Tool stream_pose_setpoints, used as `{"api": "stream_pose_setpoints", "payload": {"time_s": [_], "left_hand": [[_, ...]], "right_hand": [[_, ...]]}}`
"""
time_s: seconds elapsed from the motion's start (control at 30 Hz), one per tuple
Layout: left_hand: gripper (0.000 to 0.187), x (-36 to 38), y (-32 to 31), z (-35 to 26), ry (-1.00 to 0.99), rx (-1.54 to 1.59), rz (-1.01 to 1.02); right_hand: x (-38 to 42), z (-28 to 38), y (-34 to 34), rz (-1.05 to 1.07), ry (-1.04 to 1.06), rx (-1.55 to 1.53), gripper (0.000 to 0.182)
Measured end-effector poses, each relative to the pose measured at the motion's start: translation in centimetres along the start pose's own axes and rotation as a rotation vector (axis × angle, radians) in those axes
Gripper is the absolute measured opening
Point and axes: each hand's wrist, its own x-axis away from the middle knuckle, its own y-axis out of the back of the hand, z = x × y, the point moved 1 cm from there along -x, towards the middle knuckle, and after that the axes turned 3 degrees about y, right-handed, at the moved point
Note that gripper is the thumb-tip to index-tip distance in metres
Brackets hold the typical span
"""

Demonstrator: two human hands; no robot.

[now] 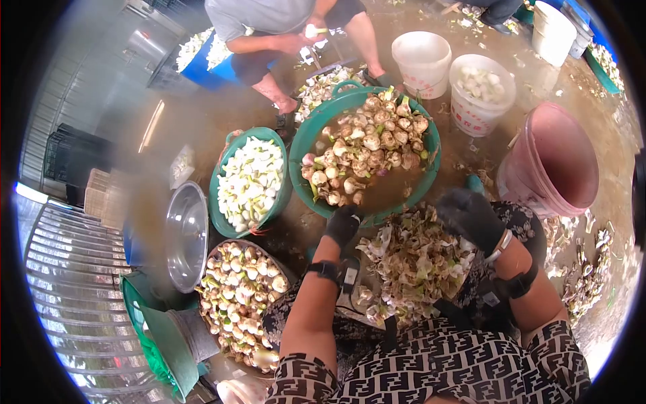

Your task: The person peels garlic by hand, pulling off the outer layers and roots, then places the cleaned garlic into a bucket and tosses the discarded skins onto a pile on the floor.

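Observation:
My left hand (344,225), in a black glove, is at the near rim of a big green tub (311,138). Its fingers are curled; what they hold is hidden. My right hand (471,217), also gloved in black, hovers over the right side of a heap of garlic peelings (418,259) on my lap. Motion blurs its fingers, so its grip cannot be made out. Inside the tub, unpeeled brown garlic bulbs (372,142) sit in muddy water.
To the left stand a green basket of peeled white garlic (250,178), a container of garlic bulbs (239,293) and a clear basin (187,236). White buckets (422,64) and a pink bucket (558,161) stand right. Opposite, a person (259,20) handles garlic.

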Motion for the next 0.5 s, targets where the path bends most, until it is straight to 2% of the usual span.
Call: {"api": "stream_pose_setpoints", "payload": {"time_s": [0.03,0.07,0.13,0.17,0.2,0.27,0.3,0.4,0.43,0.47,0.5], "left_hand": [[0.038,-2.2,-0.7,0.9,-0.052,-0.132,0.081],[0.038,-4.5,-1.6,1.9,-0.048,-0.128,0.09],[0.042,-8.2,-3.7,3.9,0.137,-0.333,0.173],[0.048,-9.1,-3.6,3.0,0.259,-0.349,0.258],[0.048,-10.1,-4.1,3.1,0.261,-0.341,0.264],[0.053,-11.4,-5.4,3.7,0.494,-0.329,0.19],[0.059,-12.1,-5.9,3.6,0.572,-0.32,0.244],[0.06,-13.4,-7.0,3.7,0.573,-0.397,0.374],[0.053,-13.0,-6.3,2.6,0.494,-0.352,0.408],[0.053,-13.5,-7.3,4.2,0.494,-0.355,0.412],[0.048,-13.9,-8.9,6.7,0.362,-0.383,0.355]], "right_hand": [[-0.5,-0.4,0.0,0.001,-0.011,0.001,0.016],[-1.0,-1.0,-0.1,0.035,-0.092,0.065,0.019],[-1.7,-1.8,-0.5,0.072,-0.189,0.129,0.024],[-2.0,-1.5,-0.8,0.05,-0.04,0.153,0.026],[-2.5,-1.0,-0.8,0.028,0.114,0.18,0.028],[-3.1,-0.4,-0.5,0.051,0.086,0.217,0.03],[-3.4,-0.4,-0.5,0.036,0.109,0.249,0.028],[-4.0,-0.4,-0.3,0.025,0.085,0.287,0.028],[-4.2,-0.5,-0.2,0.007,0.109,0.324,0.028],[-4.2,-0.6,-0.3,-0.013,0.136,0.357,0.028],[-4.1,-0.6,-0.3,-0.014,0.13,0.349,0.028]]}}
